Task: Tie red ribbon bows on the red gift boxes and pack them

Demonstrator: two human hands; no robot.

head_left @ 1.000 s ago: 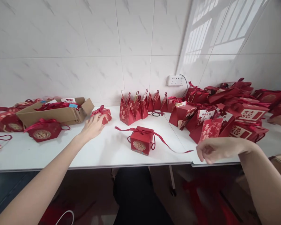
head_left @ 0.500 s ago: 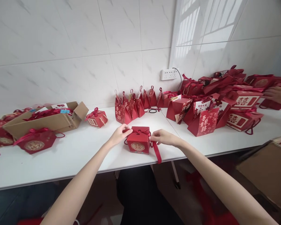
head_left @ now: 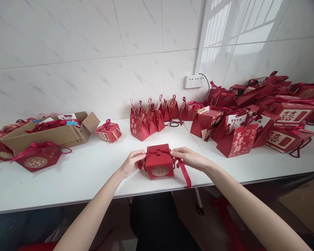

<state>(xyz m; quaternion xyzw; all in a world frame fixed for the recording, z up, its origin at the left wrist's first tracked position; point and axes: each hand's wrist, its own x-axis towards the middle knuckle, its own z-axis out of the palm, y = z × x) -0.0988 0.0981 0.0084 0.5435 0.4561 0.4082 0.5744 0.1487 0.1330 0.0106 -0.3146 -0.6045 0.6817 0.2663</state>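
A red gift box (head_left: 160, 164) with a round gold emblem stands near the table's front edge, between my hands. A thin red ribbon (head_left: 185, 176) runs across its top and has a small knot at the middle; one long tail hangs down on the right, over the table edge. My left hand (head_left: 132, 163) pinches the ribbon at the box's left side, fingers closed. At the right side my right hand (head_left: 187, 158) is closed on the ribbon too, thumb and forefinger together by the top corner. The fingertips behind the box are partly hidden.
A cardboard box (head_left: 49, 137) of ribbons and cards stands left, with a red hexagonal box (head_left: 39, 158) before it. A smaller red box (head_left: 108, 131) sits nearby. Several triangular bags (head_left: 141, 125) line the wall. Many red boxes (head_left: 290, 113) pile up right, below a socket strip (head_left: 196, 82).
My left hand has gone from the box's top left edge down to its left side, taking the ribbon there. The view has shifted slightly, and another person's hand at far right is gone.
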